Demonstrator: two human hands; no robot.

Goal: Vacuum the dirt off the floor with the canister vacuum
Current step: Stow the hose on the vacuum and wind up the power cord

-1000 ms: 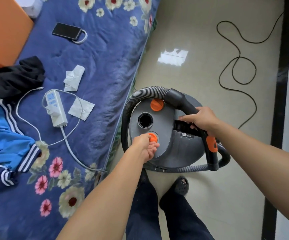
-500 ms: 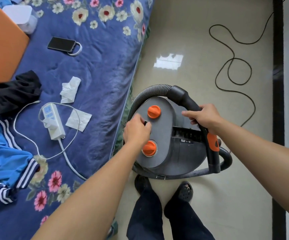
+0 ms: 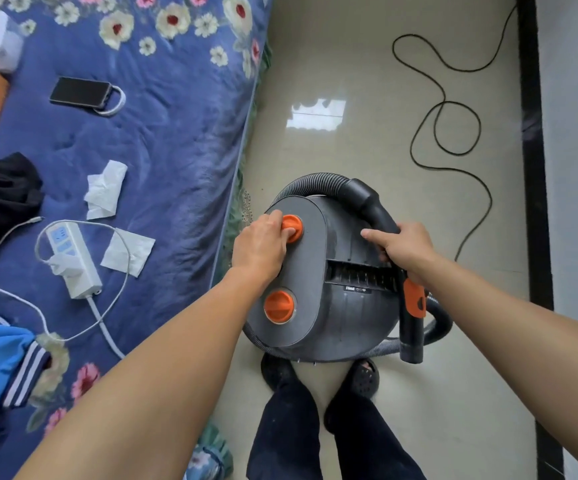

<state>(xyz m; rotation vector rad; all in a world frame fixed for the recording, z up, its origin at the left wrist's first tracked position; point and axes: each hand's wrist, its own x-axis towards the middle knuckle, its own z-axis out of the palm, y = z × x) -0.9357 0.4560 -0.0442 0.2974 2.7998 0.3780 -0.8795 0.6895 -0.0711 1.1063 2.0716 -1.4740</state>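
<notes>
The gray canister vacuum (image 3: 336,292) stands on the tiled floor (image 3: 349,64), just beside the blue flowered bed (image 3: 176,140) and right in front of the person's feet. The left hand (image 3: 259,249) has its fingers curled around the farther orange cap (image 3: 295,226) on the vacuum's top. The right hand (image 3: 407,249) grips the black hose (image 3: 372,204) lying over the body, index finger stretched out straight.
</notes>
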